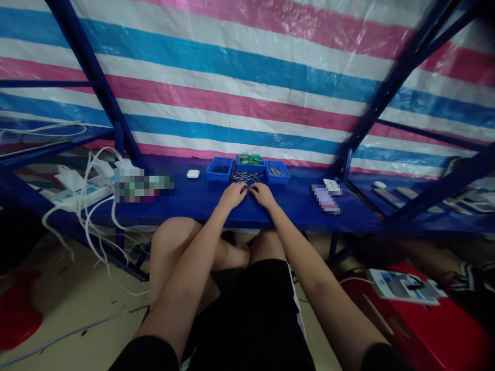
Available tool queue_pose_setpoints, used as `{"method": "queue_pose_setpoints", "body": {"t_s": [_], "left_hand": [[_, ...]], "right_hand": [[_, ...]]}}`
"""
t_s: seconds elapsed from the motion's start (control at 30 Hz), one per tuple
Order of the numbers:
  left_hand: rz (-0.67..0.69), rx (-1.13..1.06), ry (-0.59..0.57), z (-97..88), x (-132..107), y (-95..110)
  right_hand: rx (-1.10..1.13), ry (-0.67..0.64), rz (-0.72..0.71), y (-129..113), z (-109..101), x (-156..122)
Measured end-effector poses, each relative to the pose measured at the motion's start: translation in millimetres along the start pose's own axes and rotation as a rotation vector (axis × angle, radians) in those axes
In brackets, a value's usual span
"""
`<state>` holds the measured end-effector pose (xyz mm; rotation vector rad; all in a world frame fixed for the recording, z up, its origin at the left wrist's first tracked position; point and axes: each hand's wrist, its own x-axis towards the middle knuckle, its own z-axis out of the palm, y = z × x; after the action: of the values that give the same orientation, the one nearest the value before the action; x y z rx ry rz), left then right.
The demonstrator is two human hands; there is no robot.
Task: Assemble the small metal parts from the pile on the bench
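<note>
My left hand (pixel 233 195) and my right hand (pixel 263 194) rest close together on the blue bench (pixel 294 206), fingertips almost meeting and curled into pinches. Whatever sits between the fingers is too small to name. Just beyond them lies a pile of small metal parts (pixel 246 177). Behind the pile stand three blue bins: a left bin (pixel 219 169) with dark contents, a middle bin (pixel 250 162) with green pieces, and a right bin (pixel 277 172) with small metal bits.
A white earbud case (pixel 193 174) lies left of the bins. A power strip with white cables (pixel 83 193) sits at the left end. A white mouse-like item (pixel 331 185) lies to the right. Blue rack posts frame the bench. A red box (pixel 417 319) stands on the floor at right.
</note>
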<state>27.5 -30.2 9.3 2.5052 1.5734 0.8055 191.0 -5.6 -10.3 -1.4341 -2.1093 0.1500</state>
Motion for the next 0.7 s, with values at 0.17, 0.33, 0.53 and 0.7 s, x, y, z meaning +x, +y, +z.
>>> {"method": "queue_pose_setpoints", "body": {"t_s": [0.17, 0.33, 0.53, 0.7], "left_hand": [[0.046, -0.033, 0.046, 2.4, 1, -3], [0.046, -0.062, 0.074, 2.3, 1, -2], [-0.074, -0.026, 0.02, 0.7, 0, 1], [-0.002, 0.015, 0.053, 5.2, 1, -5]], "right_hand": [[-0.014, -0.035, -0.044, -2, 2, 2], [0.075, -0.032, -0.048, -5, -2, -1], [0.276, 0.066, -0.008, -10, -8, -5], [0.388, 0.1, 0.008, -9, -6, -4]]}}
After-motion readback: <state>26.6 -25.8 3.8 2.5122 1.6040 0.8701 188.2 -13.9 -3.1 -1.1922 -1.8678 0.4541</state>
